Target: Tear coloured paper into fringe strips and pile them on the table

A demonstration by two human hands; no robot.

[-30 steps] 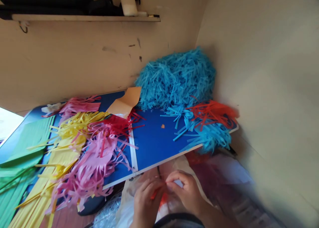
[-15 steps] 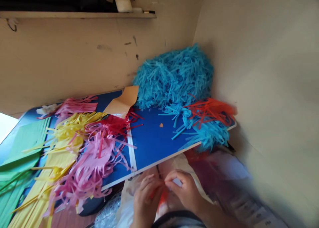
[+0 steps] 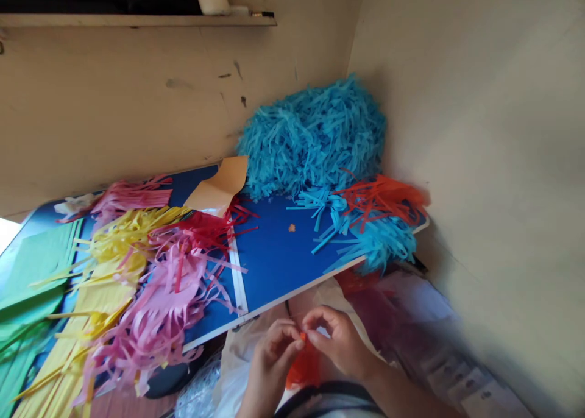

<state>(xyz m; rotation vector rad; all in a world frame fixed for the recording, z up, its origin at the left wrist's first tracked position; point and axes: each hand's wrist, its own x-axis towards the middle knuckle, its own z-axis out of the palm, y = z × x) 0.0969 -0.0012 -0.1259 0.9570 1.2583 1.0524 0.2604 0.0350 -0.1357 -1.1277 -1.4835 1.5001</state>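
Both hands are over my lap, just below the table's front edge, with their fingertips close together. My left hand (image 3: 274,357) pinches the narrow top of some orange tissue paper (image 3: 304,369), thumb against fingers. My right hand (image 3: 338,342) is closed at the same spot, thumb and forefinger pinching the top from the other side. The orange paper hangs down between the hands toward my lap. Its lower end spreads out, and the right wrist and hand cover part of it.
A blue table (image 3: 278,253) has a white edge. On its left lie green paper (image 3: 41,259), yellow strips (image 3: 109,284), pink fringe (image 3: 159,302) and red fringe (image 3: 201,229). A big blue fringed pile (image 3: 315,138) stands in the corner, near orange fringe (image 3: 388,195). A shelf (image 3: 137,21) hangs above.
My left hand has turned and opened its palm a little, so more of the orange paper shows between the hands. The whole view has shifted slightly.
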